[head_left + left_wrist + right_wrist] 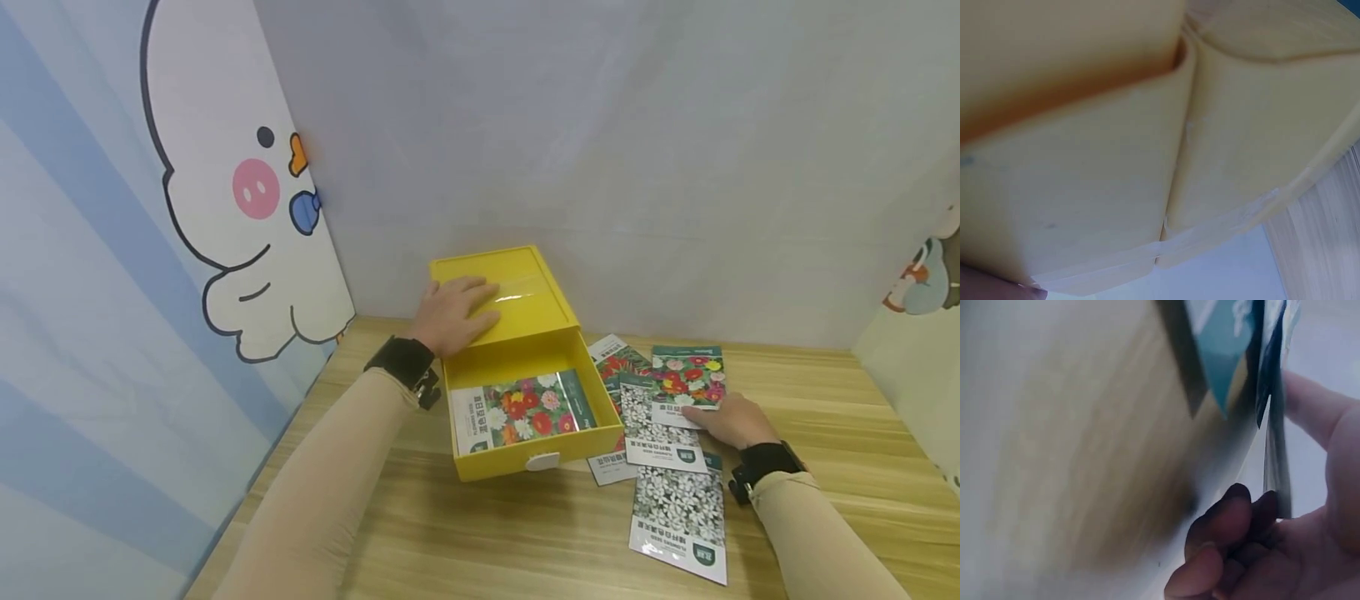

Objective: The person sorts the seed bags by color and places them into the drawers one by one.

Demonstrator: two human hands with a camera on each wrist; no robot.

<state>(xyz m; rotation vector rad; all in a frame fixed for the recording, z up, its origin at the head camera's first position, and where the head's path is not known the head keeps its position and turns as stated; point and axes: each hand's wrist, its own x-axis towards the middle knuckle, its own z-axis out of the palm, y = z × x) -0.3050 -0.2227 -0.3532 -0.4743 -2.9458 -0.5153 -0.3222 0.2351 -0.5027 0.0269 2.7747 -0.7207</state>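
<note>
My left hand [453, 315] rests with its fingers spread on the top of a yellow box [532, 287]. The box's drawer [480, 468] is pulled out and holds a seed packet [536, 408] with colourful flowers. At the right, my right hand [735, 419] pinches a similar multicoloured flower seed packet [690, 379] by its near edge; the right wrist view shows the thumb on one side of the packet [1277, 456] and curled fingers on the other. Beneath it lies a white-flower seed packet [656, 446], partly covered.
Another white-flower packet [678, 517] lies nearer on the wooden table [480, 542]. A red-flower packet [618, 358] sits beside the drawer, partly hidden. Behind the box hangs a pale curtain [600, 167], and a cartoon-printed cloth [210, 100] stands at the left.
</note>
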